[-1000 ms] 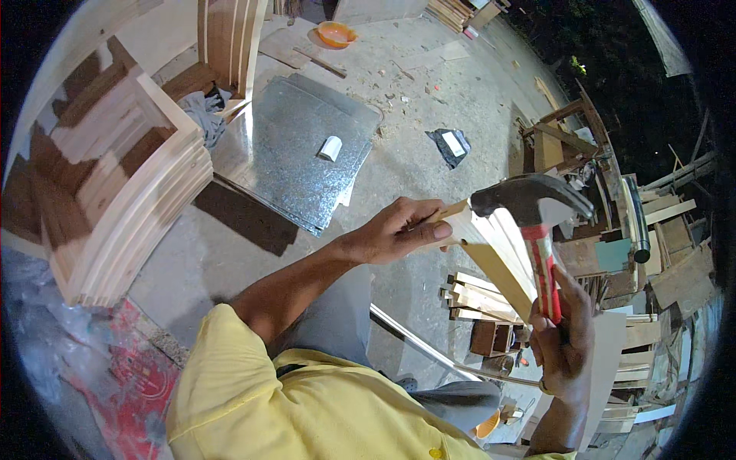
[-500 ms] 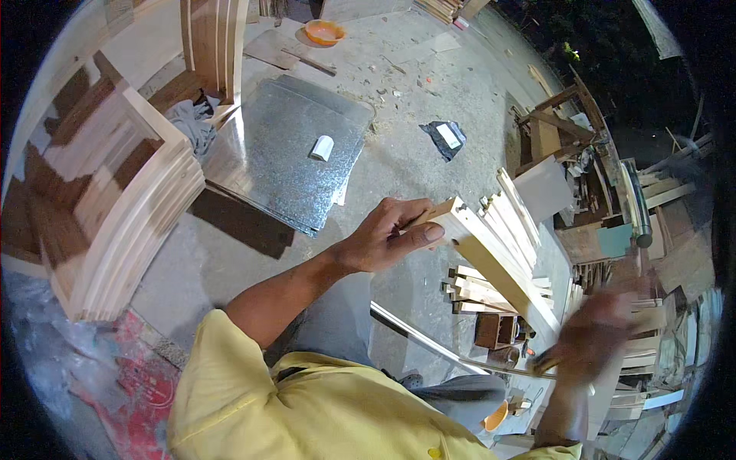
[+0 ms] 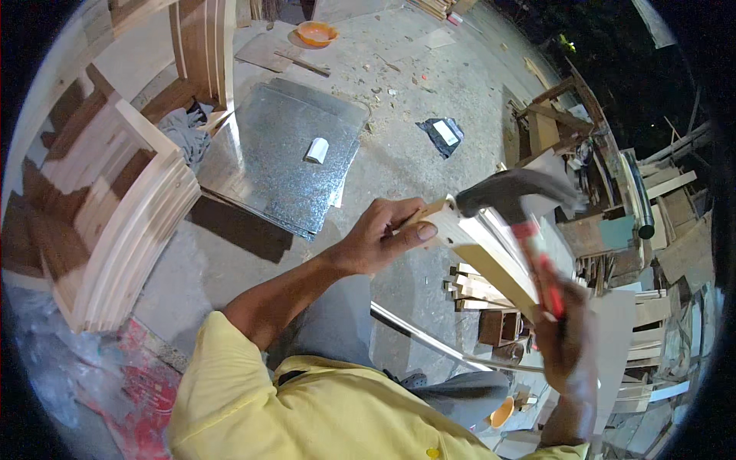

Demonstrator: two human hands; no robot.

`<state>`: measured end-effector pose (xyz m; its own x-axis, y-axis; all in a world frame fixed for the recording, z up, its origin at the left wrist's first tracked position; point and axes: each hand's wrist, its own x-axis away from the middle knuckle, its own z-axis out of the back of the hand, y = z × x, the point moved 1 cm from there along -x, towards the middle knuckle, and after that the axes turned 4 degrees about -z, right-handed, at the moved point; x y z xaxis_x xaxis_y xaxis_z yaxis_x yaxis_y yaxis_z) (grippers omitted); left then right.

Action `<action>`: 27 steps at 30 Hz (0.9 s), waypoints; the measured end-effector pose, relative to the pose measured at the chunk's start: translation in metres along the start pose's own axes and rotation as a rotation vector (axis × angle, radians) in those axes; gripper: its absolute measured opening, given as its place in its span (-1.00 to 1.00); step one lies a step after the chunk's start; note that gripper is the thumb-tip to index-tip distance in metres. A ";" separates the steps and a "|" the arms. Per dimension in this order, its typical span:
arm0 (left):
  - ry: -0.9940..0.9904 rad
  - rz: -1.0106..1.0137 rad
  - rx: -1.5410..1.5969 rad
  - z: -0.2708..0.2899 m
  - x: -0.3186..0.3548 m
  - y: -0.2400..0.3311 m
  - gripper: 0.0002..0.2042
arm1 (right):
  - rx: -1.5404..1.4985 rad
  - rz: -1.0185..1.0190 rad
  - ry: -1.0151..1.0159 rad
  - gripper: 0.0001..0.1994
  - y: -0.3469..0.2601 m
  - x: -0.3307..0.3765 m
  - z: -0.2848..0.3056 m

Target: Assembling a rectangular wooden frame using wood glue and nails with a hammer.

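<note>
My left hand [image 3: 387, 236] is closed around the upper end of a pale wooden bar [image 3: 497, 274], its thumb lying along the near side. From there the bar slopes down to the right, and its lower end passes behind my right hand. A claw hammer [image 3: 512, 196] with a red and black handle is gripped in my right hand [image 3: 566, 337]. Its dark head is at the bar's upper end, close to my left thumb; whether it touches the wood I cannot tell. The hammer is slightly blurred.
Grey metal sheets [image 3: 284, 153] lie ahead on the left, with a small white piece on top. Curved wooden frames [image 3: 126, 238] stand at far left. Cut wood strips [image 3: 475, 287] are stacked beyond the bar. An orange bowl [image 3: 317, 33] and a black packet [image 3: 441, 136] lie farther off.
My right hand has come up from a blurred, lower position, and the hammer's head is now in sight at the bar's end. My left hand keeps its hold.
</note>
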<state>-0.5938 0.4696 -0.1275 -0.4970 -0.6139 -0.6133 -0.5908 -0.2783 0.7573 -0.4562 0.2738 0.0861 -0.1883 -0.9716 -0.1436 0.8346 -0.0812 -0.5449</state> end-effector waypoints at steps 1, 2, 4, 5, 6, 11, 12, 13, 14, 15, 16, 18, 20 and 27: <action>-0.011 -0.003 0.007 0.000 0.000 0.000 -0.60 | 0.508 0.028 -0.110 -0.53 -0.010 -0.006 0.000; -0.020 0.004 0.023 0.000 0.001 0.001 -0.60 | 0.094 0.003 -0.241 -0.60 -0.006 -0.009 0.013; -0.028 0.014 0.014 0.001 0.002 0.000 -0.60 | -0.606 0.009 -0.230 -0.65 0.002 -0.008 0.013; -0.036 0.015 0.001 0.002 0.002 -0.001 -0.60 | -0.845 0.060 -0.121 -0.64 0.005 -0.005 0.000; -0.043 0.016 -0.002 0.002 0.002 -0.003 -0.60 | -1.023 0.109 -0.028 -0.64 0.008 -0.002 -0.012; -0.072 0.040 0.002 0.006 0.003 -0.007 -0.63 | -0.026 -0.158 0.103 -0.54 0.014 0.001 -0.028; -0.075 0.040 -0.003 0.009 0.001 -0.006 -0.63 | -0.138 -0.160 0.211 -0.52 0.017 0.003 -0.028; 0.054 0.028 0.114 0.013 0.000 -0.003 -0.61 | -0.180 -0.131 0.244 -0.52 0.018 0.004 -0.029; 0.179 0.011 0.227 0.018 -0.004 0.001 -0.57 | -0.249 -0.140 0.330 -0.51 0.020 0.005 -0.030; 0.199 0.001 0.233 0.023 -0.006 0.009 -0.64 | -0.344 -0.124 0.304 -0.49 0.022 0.006 -0.032; 0.191 0.005 0.227 0.027 -0.010 0.016 -0.64 | -0.343 -0.131 0.322 -0.49 0.024 0.006 -0.034; 0.196 -0.164 0.155 0.032 -0.020 0.036 -0.69 | -0.388 -0.162 0.268 -0.49 0.027 0.006 -0.039; 0.245 -0.146 0.143 0.023 -0.025 0.054 -0.73 | -0.388 -0.144 0.270 -0.48 0.029 0.007 -0.042; -0.100 -0.121 -0.119 -0.006 -0.053 0.088 -0.63 | -0.430 -0.158 0.270 -0.47 0.031 0.011 -0.042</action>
<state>-0.6163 0.4730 -0.0270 -0.4910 -0.4961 -0.7161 -0.5737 -0.4345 0.6943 -0.4544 0.2696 0.0327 -0.4680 -0.8586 -0.2092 0.5083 -0.0679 -0.8585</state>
